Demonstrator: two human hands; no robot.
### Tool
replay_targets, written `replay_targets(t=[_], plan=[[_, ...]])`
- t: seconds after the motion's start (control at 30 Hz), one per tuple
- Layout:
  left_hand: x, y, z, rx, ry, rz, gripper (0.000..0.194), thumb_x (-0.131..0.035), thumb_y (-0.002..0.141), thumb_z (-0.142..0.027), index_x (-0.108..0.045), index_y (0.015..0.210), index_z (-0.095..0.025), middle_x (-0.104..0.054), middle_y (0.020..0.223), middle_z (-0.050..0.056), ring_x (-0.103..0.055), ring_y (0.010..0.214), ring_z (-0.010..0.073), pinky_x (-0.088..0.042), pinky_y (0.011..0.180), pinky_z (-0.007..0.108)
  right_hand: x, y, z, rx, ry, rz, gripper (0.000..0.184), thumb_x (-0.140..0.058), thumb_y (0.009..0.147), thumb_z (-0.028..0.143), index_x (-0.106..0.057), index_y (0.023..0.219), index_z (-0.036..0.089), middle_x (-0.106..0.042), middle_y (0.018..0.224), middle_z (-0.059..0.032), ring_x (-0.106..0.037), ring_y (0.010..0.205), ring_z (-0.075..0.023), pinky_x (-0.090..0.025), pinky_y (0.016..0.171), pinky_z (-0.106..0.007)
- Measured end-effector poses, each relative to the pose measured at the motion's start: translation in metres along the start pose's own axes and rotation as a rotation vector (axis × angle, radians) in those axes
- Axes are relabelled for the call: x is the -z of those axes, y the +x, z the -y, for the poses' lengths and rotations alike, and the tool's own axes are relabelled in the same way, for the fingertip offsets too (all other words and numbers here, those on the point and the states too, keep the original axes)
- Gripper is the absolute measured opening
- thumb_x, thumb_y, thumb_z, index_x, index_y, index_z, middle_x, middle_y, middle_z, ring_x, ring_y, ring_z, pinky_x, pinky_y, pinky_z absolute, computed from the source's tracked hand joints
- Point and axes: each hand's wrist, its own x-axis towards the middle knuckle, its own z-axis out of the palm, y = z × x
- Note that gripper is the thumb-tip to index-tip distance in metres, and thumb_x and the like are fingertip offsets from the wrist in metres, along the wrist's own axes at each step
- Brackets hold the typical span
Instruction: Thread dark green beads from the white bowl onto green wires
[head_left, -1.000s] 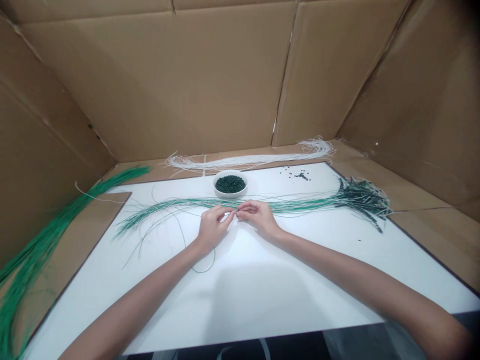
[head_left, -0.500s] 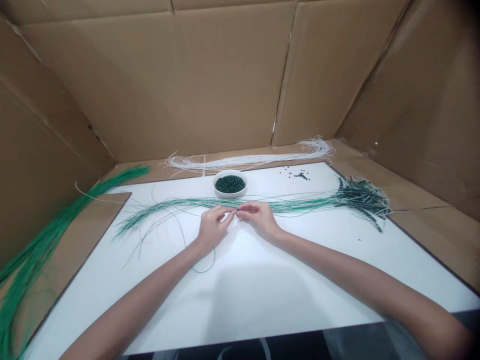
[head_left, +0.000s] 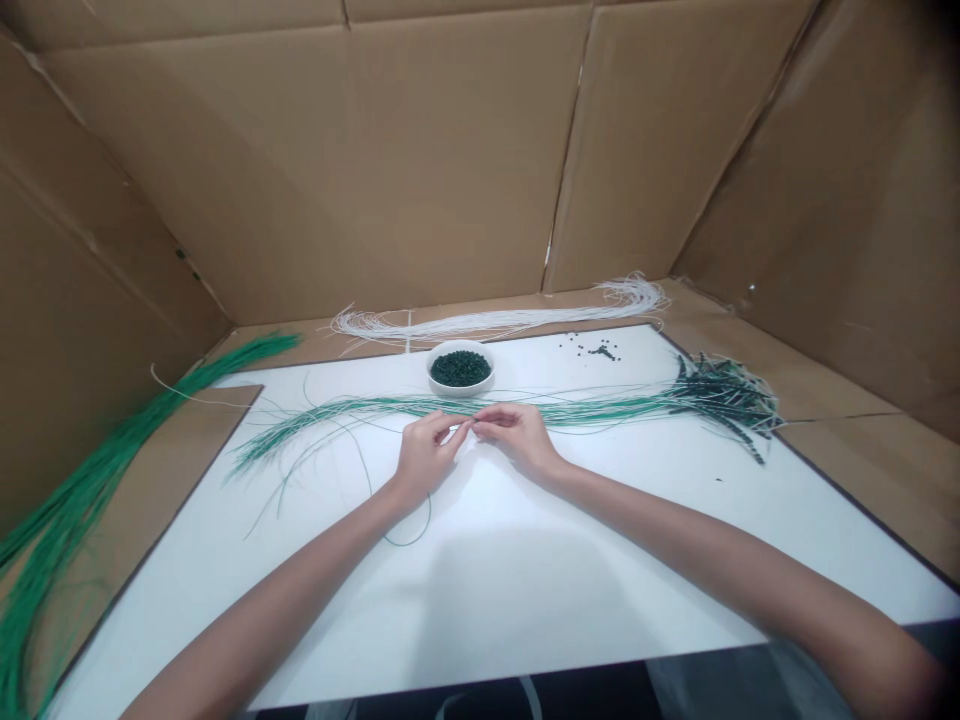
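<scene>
My left hand (head_left: 426, 455) and right hand (head_left: 523, 438) pinch closed, on what I cannot tell, the green strands (head_left: 600, 410) lying left-to-right just beyond both.

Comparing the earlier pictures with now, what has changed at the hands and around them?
Nothing visibly changed. The left hand and right hand stay pinched, close together; anything held is too small to tell. The bowl of beads and green strands stayed in place.
</scene>
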Motion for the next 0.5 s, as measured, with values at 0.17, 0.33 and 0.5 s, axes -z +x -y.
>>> replay_targets(t=[0.17, 0.33, 0.5], plan=[[0.0000, 0.0012, 0.0009, 0.025, 0.018, -0.001, 0.019, -0.053, 0.077, -0.027, -0.068, 0.079, -0.017, -0.049, 0.053, -0.002, -0.039, 0.050, 0.0082, -0.032, 0.052, 0.021, 0.0028, -0.0011, 0.0000, 0.005, -0.089, 0.022, 0.020, -0.071, 0.055, 0.025, -0.069, 0.073, 0.015, -0.068, 0.071, -0.0044, -0.061, 0.062, -0.0153, -0.049, 0.064, -0.030], [-0.0007, 0.0024, 0.0038, 0.078, -0.039, 0.005, 0.020, -0.053, 0.077, -0.030, -0.069, 0.081, -0.018, -0.049, 0.052, -0.001, -0.041, 0.050, 0.0091, -0.033, 0.053, 0.021, 0.0035, -0.0017, 0.0020, 0.018, -0.100, 0.061, 0.023, -0.068, 0.060, 0.028, -0.070, 0.078, 0.015, -0.068, 0.074, -0.0052, -0.061, 0.067, -0.0167, -0.049, 0.068, -0.031], [-0.0016, 0.0018, 0.0049, 0.075, -0.114, 0.052, 0.021, -0.054, 0.077, -0.030, -0.069, 0.088, -0.020, -0.058, 0.058, 0.001, -0.047, 0.053, 0.0106, -0.036, 0.053, 0.022, 0.0007, -0.0003, 0.0019, -0.043, 0.008, -0.009, 0.023, -0.073, 0.052, 0.027, -0.068, 0.070, 0.014, -0.066, 0.064, -0.0038, -0.060, 0.061, -0.0156, -0.049, 0.065, -0.031]])
